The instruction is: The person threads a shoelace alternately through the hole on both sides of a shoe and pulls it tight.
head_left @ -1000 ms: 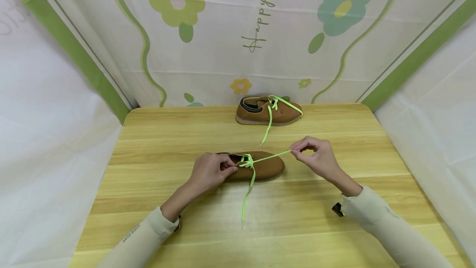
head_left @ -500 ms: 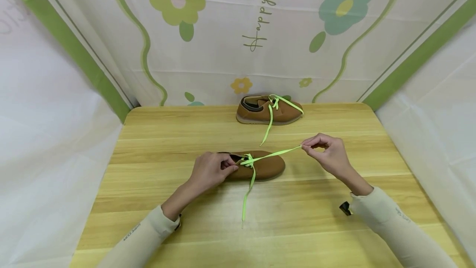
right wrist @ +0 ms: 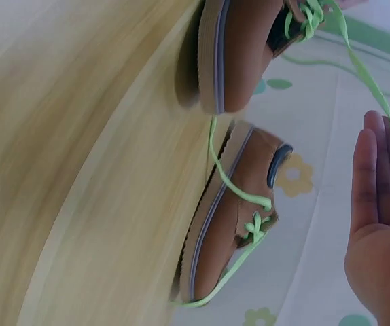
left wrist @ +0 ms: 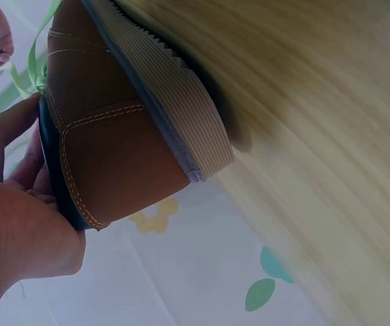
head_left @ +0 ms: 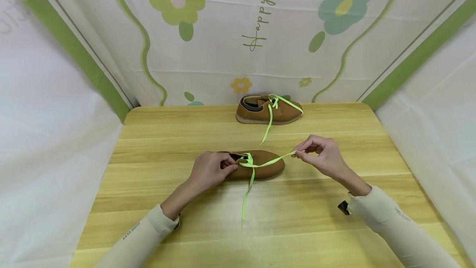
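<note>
A brown shoe (head_left: 265,164) with a neon-green shoelace (head_left: 273,161) lies on the wooden table, toe to the right. At its opening my left hand (head_left: 210,171) grips the edge near the laces, thumb outside and other fingers partly hidden inside, as the left wrist view shows. Thumb and fingers of my right hand (head_left: 321,156) pinch one lace end, held above and right of the toe. That lace sags slightly over the shoe. The other lace end hangs down the near side onto the table. In the right wrist view, the right palm (right wrist: 385,251) shows beside the lace.
A second brown shoe (head_left: 254,115), laced in the same green with both ends loose, stands at the table's back edge. Behind it hangs a flower-printed white curtain (head_left: 223,53). Bare wood (head_left: 282,230) lies in front of the near shoe.
My right hand drew the lace out to the right and came back a little to the left and down. The lace was straighter before and now sags. My left hand has stayed put.
</note>
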A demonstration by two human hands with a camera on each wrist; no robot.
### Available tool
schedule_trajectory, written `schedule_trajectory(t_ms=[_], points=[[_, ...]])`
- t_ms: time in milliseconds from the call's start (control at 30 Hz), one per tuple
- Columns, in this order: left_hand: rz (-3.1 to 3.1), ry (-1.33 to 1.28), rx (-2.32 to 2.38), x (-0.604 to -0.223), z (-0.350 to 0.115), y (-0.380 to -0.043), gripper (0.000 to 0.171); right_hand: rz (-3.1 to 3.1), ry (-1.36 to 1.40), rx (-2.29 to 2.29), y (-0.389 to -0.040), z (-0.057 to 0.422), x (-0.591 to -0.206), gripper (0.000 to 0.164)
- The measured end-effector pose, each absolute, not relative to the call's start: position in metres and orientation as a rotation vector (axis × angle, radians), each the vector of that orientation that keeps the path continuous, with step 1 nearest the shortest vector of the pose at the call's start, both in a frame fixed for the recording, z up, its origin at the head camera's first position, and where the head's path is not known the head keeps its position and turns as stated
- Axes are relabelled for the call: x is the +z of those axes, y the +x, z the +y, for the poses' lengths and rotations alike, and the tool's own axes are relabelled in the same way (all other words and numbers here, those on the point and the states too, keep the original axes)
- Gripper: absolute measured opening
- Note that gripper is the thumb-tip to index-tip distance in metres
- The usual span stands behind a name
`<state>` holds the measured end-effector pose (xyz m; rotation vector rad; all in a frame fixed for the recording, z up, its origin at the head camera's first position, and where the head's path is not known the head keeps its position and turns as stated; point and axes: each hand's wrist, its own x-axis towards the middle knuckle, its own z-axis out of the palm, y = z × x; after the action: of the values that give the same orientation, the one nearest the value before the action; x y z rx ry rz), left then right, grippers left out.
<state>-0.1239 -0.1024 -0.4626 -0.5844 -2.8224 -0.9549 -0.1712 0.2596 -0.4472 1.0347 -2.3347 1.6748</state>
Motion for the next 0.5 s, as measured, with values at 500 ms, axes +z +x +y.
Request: schedule_trajectory(t_ms=[500], points=[[-2.623, -0.538, -1.261, -0.463, -0.102, -0.128, 0.004, -2.277, 1.372, 1.654, -0.148, 0.205, -0.453, 0.024]])
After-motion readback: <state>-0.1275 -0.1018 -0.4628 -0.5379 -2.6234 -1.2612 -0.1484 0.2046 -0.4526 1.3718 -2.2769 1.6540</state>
